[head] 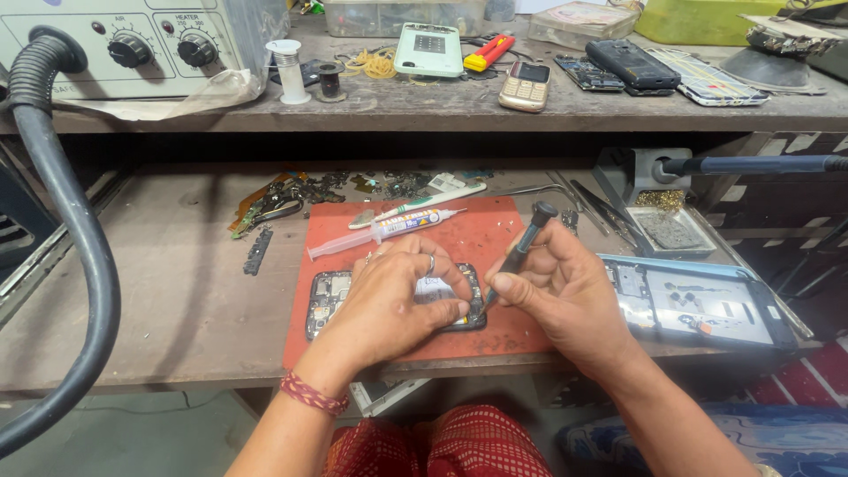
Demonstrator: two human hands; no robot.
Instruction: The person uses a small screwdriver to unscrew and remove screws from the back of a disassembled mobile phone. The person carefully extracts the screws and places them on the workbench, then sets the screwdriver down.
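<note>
The left hand [389, 296] lies cupped over an opened phone [329, 300] on a red mat [477, 238], fingers curled down, its grip closed on the phone's right end. At 3 o'clock of it the right hand [565, 291] pinches a black screwdriver [523, 247] in a tight grip, tip down at the phone's right edge, cap tilted toward 1 o'clock. At 12 o'clock of the left hand a clear syringe [384, 231] with a white, red and blue label lies on the mat, a white tube [433, 199] just beyond it. At 3 o'clock of the right hand lies a blue phone frame [707, 305] on the surface [177, 291]. The upper shelf [397, 110] carries a pale green phone [428, 49], a gold keypad phone [525, 86] and a grey station [132, 44] with two black knobs.
</note>
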